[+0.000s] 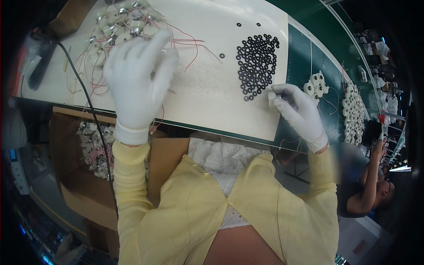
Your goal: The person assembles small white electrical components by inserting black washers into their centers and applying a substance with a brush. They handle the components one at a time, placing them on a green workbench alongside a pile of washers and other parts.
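My right hand [298, 108], in a white glove, pinches a small white-and-silver motor-like part [271, 100] between thumb and fingers. It is held at the right side of the white board, just below a cluster of black rubber rings [257, 62]. My left hand [137, 77], also gloved, is raised at the near edge of a pile of similar white parts with red wires [132, 24]. Its thumb stands apart from the bent fingers, and I see nothing held in them. The hand hides some of the pile and wires.
Finished-looking rows of white parts with black centres [353, 112] lie on the green surface at right, beside a smaller group [316, 86]. A cardboard box [81, 176] of wired parts stands below the table. A black cable [86, 97] crosses at left. Another person [369, 194] is at far right.
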A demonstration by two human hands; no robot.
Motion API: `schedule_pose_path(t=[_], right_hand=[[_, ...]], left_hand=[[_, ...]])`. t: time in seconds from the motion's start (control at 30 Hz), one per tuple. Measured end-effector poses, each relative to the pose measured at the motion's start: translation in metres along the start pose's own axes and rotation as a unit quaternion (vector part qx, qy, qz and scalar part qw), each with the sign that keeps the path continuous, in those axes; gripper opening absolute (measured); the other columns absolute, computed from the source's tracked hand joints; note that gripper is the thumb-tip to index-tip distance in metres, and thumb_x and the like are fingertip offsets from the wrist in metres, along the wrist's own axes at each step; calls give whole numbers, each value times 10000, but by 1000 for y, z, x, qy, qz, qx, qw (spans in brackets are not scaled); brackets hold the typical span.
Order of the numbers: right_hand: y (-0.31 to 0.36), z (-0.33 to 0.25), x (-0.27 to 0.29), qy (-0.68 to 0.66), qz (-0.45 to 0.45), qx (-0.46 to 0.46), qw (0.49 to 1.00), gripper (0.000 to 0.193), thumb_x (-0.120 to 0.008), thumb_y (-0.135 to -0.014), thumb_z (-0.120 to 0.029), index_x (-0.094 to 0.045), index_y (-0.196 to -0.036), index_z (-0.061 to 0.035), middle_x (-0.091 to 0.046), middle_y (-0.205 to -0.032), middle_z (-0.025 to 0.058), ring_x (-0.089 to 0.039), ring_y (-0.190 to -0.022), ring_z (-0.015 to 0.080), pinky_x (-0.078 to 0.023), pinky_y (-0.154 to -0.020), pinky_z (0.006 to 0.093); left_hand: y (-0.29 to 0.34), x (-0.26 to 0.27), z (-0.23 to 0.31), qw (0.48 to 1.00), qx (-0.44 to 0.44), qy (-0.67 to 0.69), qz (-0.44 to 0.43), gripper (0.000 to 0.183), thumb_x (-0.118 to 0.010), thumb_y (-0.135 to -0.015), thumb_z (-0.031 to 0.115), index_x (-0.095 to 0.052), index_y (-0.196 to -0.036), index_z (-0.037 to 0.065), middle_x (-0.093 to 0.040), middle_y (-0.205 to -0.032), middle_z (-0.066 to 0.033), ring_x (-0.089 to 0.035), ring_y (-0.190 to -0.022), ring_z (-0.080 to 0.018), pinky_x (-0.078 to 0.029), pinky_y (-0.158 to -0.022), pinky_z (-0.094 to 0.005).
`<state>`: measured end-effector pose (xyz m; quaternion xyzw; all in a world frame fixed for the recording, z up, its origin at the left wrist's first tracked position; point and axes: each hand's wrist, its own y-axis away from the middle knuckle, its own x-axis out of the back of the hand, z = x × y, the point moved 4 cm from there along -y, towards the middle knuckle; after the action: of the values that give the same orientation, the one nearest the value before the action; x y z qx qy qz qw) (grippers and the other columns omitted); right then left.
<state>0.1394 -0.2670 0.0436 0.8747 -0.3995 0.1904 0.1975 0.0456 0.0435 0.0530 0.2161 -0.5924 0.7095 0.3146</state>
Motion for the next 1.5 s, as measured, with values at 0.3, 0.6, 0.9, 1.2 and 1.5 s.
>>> schedule_pose_path(t=[0.3, 0.6, 0.9, 1.2, 1.5], right_hand=[[-7, -11, -2, 138, 9, 119, 983, 293, -680, -913, -108, -646, -1189, -14, -700, -953, 77, -668, -795, 178, -521, -706, 290], [-12, -41, -16, 446, 30, 248, 860, 288, -730, -849, -211, -646, -1119, -155, -632, -827, 2, -605, -772, 233, -431, -714, 380], [-8, -54, -18, 505, -10, 230, 832, 282, -729, -833, -219, -663, -1101, -163, -611, -804, -5, -588, -768, 218, -415, -726, 370], [2, -54, -24, 563, -19, 235, 792, 201, -714, -842, -257, -646, -1012, -172, -558, -708, -7, -574, -685, 200, -400, -656, 364], [19, 3, -3, 390, 148, 81, 905, 152, -663, -901, -176, -657, -1038, -111, -625, -756, 52, -606, -690, 306, -482, -653, 433]], left_hand=[[12, -12, 7, 999, -12, -34, -28, 156, -766, -798, 243, -739, -918, 148, -670, -791, -8, -629, -849, -240, -451, -818, -393], [22, -2, 23, 998, 26, -14, -59, 150, -774, -776, 213, -731, -904, 149, -555, -666, 1, -569, -716, -214, -426, -750, -369], [31, 4, 24, 999, -11, -22, -45, 215, -792, -756, 222, -752, -960, 165, -623, -787, -2, -614, -891, -220, -426, -925, -418], [33, -3, 20, 997, 15, -1, -77, 224, -786, -775, 220, -755, -992, 171, -583, -750, -4, -611, -906, -218, -416, -926, -424], [31, -3, 21, 997, 8, 14, -70, 238, -780, -785, 208, -752, -1013, 145, -570, -736, -22, -608, -899, -248, -433, -882, -436]])
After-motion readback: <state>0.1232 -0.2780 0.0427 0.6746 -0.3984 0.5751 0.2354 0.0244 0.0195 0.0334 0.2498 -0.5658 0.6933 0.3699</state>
